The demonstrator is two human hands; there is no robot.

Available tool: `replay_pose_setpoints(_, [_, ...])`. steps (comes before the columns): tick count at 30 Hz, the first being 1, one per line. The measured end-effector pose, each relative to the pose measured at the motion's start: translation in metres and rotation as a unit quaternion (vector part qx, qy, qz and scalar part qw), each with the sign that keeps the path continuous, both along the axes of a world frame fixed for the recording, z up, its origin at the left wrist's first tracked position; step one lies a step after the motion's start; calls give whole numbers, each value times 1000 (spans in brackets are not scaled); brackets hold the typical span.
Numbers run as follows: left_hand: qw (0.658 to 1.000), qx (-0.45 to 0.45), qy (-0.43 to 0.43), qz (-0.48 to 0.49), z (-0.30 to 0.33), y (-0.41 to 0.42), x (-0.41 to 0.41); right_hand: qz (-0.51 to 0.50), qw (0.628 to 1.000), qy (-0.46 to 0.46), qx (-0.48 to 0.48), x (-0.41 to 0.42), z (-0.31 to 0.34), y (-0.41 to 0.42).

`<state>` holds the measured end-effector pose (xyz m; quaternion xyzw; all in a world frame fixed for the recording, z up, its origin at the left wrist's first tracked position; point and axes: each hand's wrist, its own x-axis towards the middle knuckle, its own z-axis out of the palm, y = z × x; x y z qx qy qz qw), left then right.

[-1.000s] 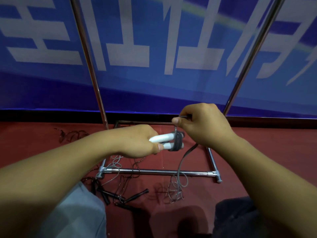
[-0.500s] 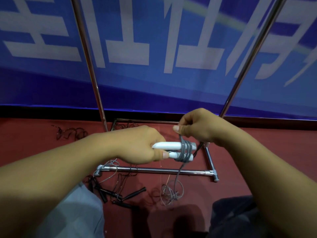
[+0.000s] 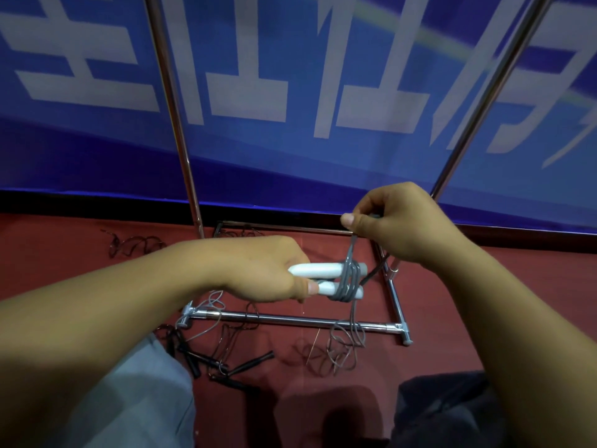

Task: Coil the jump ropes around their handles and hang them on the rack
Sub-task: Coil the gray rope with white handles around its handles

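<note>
Since half a second ago my right hand (image 3: 400,224) rose, pinching the grey rubber rope (image 3: 350,250) taut. My left hand (image 3: 268,270) grips both white plastic handles (image 3: 315,270) above the chrome rack base (image 3: 290,320). If tension drops, I think the coils slide off the ends; loose floor loops may snag.

This looks like a sports hall or gym. A red floor (image 3: 484,302) runs up to a big blue banner (image 3: 290,150) with large white characters at twelve o'clock. A chrome rack (image 3: 290,320) stands before it, with loose jump ropes (image 3: 226,360) scattered at seven o'clock.
</note>
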<state>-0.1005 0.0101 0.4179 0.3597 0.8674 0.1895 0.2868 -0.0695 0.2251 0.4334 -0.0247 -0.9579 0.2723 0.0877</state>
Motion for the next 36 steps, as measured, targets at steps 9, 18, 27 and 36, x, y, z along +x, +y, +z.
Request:
replay_pose_setpoints(9, [994,85,-51,-52,4,-6,4,70,986,-110,-105,-4,-9,-6])
replay_pose_setpoints(18, [873,314,-372,25,14,-20,-6,98,908,-149,-379,-7,-13,-18])
replay_pose_setpoints(27, [777,461,-385,188,22,-16,-14,52,824,-122,-550,-12,-9,-23])
replay_pose_setpoints(36, [760,476,-347,274,24,-12,-19,65,867,-65,-490,-7,-9,-25])
